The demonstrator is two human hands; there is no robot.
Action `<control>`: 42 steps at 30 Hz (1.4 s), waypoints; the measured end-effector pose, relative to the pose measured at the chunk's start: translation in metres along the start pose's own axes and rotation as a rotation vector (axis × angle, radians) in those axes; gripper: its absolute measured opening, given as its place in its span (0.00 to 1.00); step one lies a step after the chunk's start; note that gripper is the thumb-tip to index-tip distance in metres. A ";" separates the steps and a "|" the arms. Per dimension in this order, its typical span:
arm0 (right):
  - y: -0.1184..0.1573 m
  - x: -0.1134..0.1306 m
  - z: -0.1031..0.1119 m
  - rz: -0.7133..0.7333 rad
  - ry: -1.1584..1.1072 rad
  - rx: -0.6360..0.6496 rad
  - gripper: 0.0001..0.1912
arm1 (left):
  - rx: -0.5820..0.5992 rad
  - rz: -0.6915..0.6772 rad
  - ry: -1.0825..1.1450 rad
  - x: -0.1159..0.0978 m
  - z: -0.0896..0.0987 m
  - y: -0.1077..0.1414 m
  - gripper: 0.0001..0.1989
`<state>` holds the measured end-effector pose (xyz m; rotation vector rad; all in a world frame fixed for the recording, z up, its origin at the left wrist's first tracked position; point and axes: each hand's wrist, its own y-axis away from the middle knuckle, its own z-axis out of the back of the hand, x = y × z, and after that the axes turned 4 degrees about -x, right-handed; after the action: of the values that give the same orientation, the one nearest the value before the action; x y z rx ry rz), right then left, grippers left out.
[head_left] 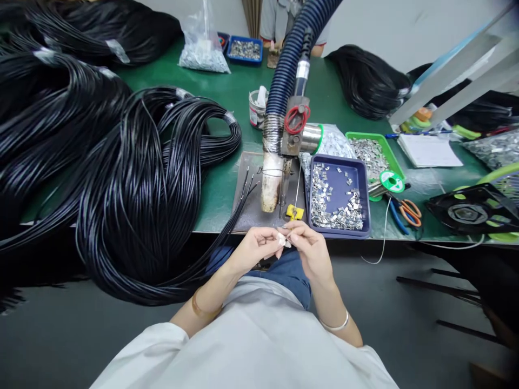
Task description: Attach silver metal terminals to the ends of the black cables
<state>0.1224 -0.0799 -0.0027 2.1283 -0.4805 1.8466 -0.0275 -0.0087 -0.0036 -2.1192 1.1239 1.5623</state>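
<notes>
1. We read the clock from our hands, with 12 straight ahead across the green tabletop [227, 86].
2. Our left hand [259, 247] has thumb and forefinger pinched on a small, crumpled white scrap [281, 240], held in front of us just off the table's near edge.
3. Our right hand [311, 249] brings its fingertips together at the scrap's right side; we cannot tell whether they grip it.
4. Near 1 o'clock, just beyond our fingers, sits a small yellow block [295, 212].
5. Between 11 and 12, a whitish, stained nozzle [271, 189] ends a dark corrugated hose [290, 59], above a flat dark-brown board [256, 217].
6. Between 1 and 2, we have a purple-blue plastic tray [334, 186] of small silvery metal pieces [349, 215].
7. Toward 3 lie orange-and-blue-handled pliers or scissors [408, 213].
8. At 9, a large looped bundle of black cables [138, 216] hangs over the edge, its loose ends reaching the board.
</notes>
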 end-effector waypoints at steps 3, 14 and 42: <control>0.000 0.003 0.003 0.068 0.040 -0.137 0.10 | -0.113 -0.057 0.006 0.002 -0.001 0.000 0.14; 0.006 0.006 -0.002 0.270 0.434 -0.079 0.03 | -0.281 -0.285 -0.060 0.013 -0.007 -0.007 0.10; 0.004 0.001 -0.001 0.472 0.566 -0.191 0.06 | -0.292 -0.096 0.176 0.008 -0.011 -0.007 0.15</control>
<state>0.1196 -0.0827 -0.0020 1.3502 -1.0209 2.4095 -0.0138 -0.0138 -0.0082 -2.5023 0.8721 1.6035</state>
